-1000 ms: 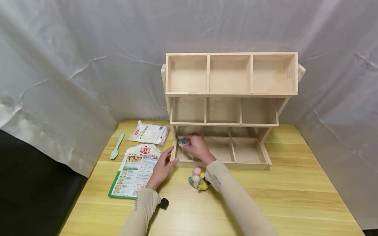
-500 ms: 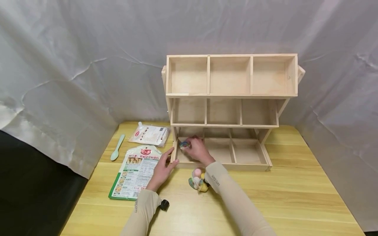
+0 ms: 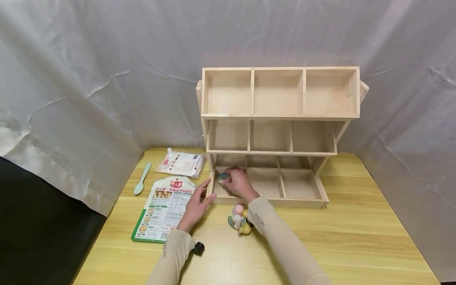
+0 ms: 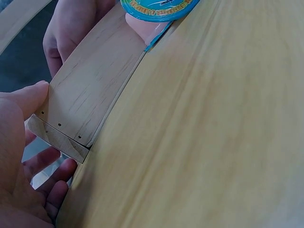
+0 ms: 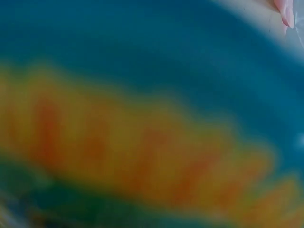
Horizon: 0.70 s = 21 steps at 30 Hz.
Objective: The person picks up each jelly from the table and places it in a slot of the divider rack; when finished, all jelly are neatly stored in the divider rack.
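Observation:
A light wooden three-tier rack [image 3: 281, 116] with divided compartments stands on the table. In the head view my left hand [image 3: 194, 208] holds its lower left corner. The left wrist view shows the thumb on the front panel [image 4: 90, 80] and fingers round the corner. My right hand [image 3: 239, 183] reaches into the bottom left compartment, pinching a small blue-and-white cup-like item [image 3: 223, 178]. Several small cups [image 3: 240, 222], pink, white-green and yellow, cluster before the rack; one has a blue patterned lid [image 4: 161, 9]. A blurred blue and yellow-orange surface [image 5: 152, 137] fills most of the right wrist view.
Left of the rack lie a pale green spoon [image 3: 143, 179], a white spouted pouch [image 3: 181, 163] and a large green-edged food packet [image 3: 164, 209]. Grey sheeting [image 3: 107, 79] hangs behind and beside the wooden table [image 3: 356, 221].
The head view has shifted slightly. The item in my right hand has turned a little and moved slightly right, within the same compartment. My left hand stays at the rack's corner.

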Each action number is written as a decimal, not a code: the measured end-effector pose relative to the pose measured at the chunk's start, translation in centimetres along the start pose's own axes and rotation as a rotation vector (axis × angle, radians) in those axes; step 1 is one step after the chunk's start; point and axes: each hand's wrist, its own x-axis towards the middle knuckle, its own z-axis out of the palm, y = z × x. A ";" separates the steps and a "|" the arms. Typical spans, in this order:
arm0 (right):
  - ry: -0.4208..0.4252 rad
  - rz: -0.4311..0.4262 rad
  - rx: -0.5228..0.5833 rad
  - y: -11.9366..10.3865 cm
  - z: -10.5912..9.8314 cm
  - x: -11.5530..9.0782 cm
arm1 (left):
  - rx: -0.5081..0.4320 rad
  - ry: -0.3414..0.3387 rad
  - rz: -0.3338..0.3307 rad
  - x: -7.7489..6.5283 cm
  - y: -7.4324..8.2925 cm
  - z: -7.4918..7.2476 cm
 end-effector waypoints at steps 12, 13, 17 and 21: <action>-0.016 -0.023 0.021 0.2 -0.3 -0.1 | 0.015 -0.006 0.004 0.1 -0.1 0.2; -0.026 -0.024 0.024 0.1 -0.4 -0.1 | 0.017 -0.003 0.006 0.1 -0.1 0.2; -0.061 -0.038 0.041 -0.1 -0.9 -0.3 | 0.008 0.002 0.004 0.0 -0.1 0.1; -0.066 -0.041 0.073 -0.4 -1.9 -0.6 | -0.002 0.001 0.006 0.0 0.0 0.1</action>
